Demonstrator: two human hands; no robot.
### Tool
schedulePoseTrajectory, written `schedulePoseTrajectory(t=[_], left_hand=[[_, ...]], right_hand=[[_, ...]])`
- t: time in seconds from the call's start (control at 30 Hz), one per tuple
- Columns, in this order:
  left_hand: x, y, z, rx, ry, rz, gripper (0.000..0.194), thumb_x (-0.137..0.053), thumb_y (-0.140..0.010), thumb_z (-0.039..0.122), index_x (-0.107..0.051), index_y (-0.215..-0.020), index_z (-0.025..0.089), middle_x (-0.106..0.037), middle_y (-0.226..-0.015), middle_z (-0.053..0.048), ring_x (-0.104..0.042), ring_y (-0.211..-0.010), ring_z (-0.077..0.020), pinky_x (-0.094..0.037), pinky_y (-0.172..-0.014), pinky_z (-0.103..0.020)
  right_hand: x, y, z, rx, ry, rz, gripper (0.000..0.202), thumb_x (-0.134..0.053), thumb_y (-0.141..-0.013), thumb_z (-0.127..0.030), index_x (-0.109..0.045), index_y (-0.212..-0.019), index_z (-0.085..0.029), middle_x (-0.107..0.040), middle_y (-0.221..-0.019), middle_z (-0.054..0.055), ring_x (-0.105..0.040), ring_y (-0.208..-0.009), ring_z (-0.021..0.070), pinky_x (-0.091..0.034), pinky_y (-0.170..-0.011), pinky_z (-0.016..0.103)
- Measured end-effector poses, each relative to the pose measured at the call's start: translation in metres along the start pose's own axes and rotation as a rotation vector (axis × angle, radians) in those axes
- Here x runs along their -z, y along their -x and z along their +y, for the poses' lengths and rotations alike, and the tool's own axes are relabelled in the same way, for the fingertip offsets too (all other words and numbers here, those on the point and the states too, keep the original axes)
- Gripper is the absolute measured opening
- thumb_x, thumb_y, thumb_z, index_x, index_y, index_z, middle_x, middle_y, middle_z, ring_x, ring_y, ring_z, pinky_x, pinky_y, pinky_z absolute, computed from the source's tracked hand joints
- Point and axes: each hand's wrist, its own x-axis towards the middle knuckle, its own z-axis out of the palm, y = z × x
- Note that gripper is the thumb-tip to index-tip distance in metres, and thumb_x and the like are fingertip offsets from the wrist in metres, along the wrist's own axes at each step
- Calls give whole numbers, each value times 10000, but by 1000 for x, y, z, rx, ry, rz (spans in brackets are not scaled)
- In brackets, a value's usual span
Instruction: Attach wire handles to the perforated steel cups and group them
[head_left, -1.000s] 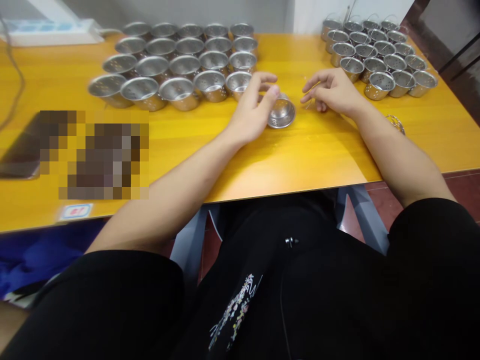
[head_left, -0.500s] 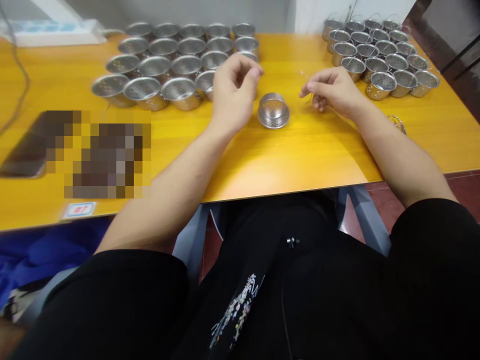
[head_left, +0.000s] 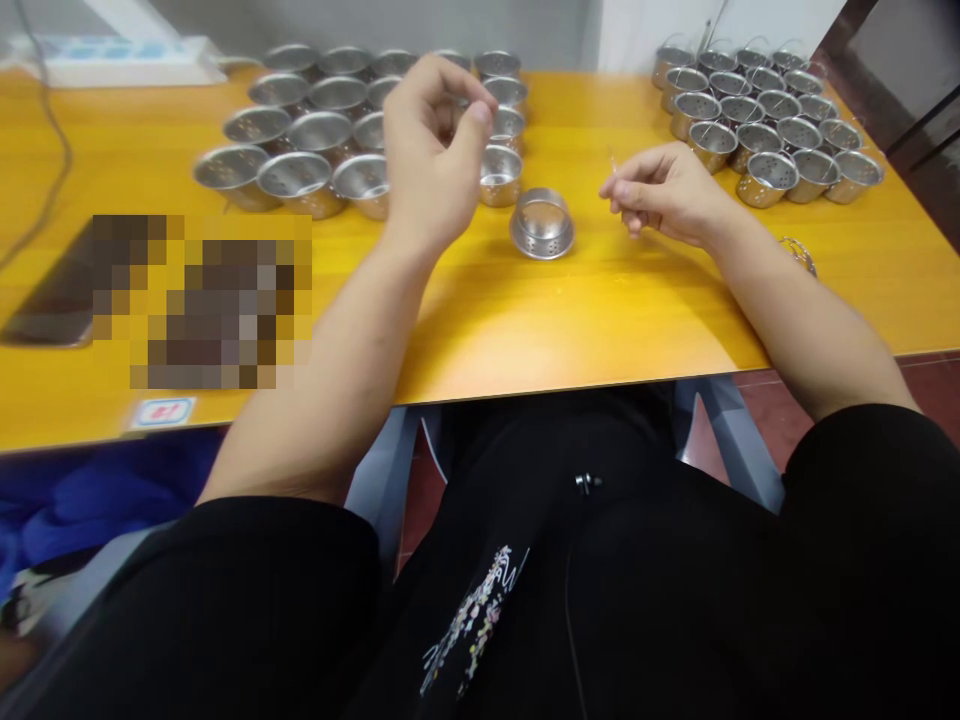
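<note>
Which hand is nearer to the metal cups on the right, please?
Right: the right hand is just front-left of those metal cups; the left hand is much farther left.

I see the left hand has risen leftward to upper centre, screening several cups; the lone cup it partly hid shows whole, slightly further left on my feed.

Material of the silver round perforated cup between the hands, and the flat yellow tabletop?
Round silver cup: metal, likely stainless steel, polished; bright reflections and a thin rim. Flat yellow tabletop: wood or wood-look laminate, glossy; faint grain lines and glare show, but which stays open.
</note>
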Motion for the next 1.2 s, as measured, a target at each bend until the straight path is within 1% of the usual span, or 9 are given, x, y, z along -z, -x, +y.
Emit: schedulePoseTrajectory(t=[0.03, 0.2, 0.33, 0.47, 0.67, 0.83, 0.9, 1.07, 1.2], left_hand=[[-1, -1, -2, 6, 18, 72, 157, -785, -1217, 573, -848, -1118, 468, -693, -855, -8, -427, -673, -265, -299, -648, -475], [-8, -5, -9, -71, 66, 2, 116, -794, -1212, 556, -860, -1150, 484, -705, -848, -2, -377, -633, -248, -297, -605, -466], [-17, -8, 0, -34, 110, 95, 195, -942, -1021, 589, -901, -956, 410, -630, -690, 20, -291, -544, -190, -265, -553, -475], [-29, -7, 9, -15, 119, 164, 243, -925, -929, 636, -914, -868, 401, -548, -590, 37, -250, -484, -173, -264, -518, -487], [-37, -8, -3, -112, 130, 209, 456, -915, -993, 843, -914, -898, 396, -577, -597, 26, -232, -482, -177, -245, -463, -472], [-42, -7, -7, -161, 160, 235, 683, -858, -1027, 1012, -897, -897, 343, -559, -606, 32, -198, -486, -157, -204, -443, -445], [-40, -6, -3, -165, 156, 223, 629, -859, -1046, 956, -892, -905, 343, -572, -615, 27, -203, -491, -159, -200, -445, -449], [-26, -4, 23, 5, 98, 62, 173, -820, -999, 533, -904, -937, 394, -674, -674, 6, -361, -529, -199, -331, -530, -467], [-23, -5, 44, 28, 86, 48, 184, -824, -970, 549, -854, -888, 387, -637, -660, 3, -375, -532, -203, -327, -552, -462]], right_hand=[[-3, 2, -3, -16, -6, -30, 263, -1162, -995, -242, -913, -910, -241, -856, -826, -5, -683, -583, 120, -675, -620, 236], [-13, 6, -3, -42, -23, -272, 432, -1282, -877, -380, -910, -918, -162, -887, -828, 44, -769, -557, 132, -667, -544, 199], [-26, 11, 1, -140, -7, -387, 480, -1293, -859, -407, -896, -943, -150, -919, -864, 79, -884, -641, 198, -723, -593, 214], [-48, 18, -2, -220, -23, -342, 395, -1259, -917, -339, -916, -971, -151, -943, -930, 106, -968, -799, 249, -767, -665, 213], [-69, 26, -8, -283, -111, -203, 398, -1252, -971, -325, -883, -977, -176, -947, -947, 98, -987, -869, 246, -779, -698, 192], [-86, 39, -17, -330, -170, -138, 326, -1140, -1114, -303, -878, -967, -176, -958, -1009, 117, -1010, -1007, 263, -806, -792, 203], [-93, 44, -19, -343, -196, -128, 302, -1122, -1130, -285, -880, -982, -179, -963, -1033, 119, -1012, -1043, 264, -816, -837, 213], [-100, 49, -9, -310, -277, -152, 316, -1162, -1083, -284, -882, -978, -183, -964, -1012, 110, -995, -952, 209, -789, -797, 167], [-95, 49, -2, -265, -245, -207, 387, -1233, -991, -352, -883, -970, -189, -956, -981, 99, -971, -848, 196, -780, -724, 175]])
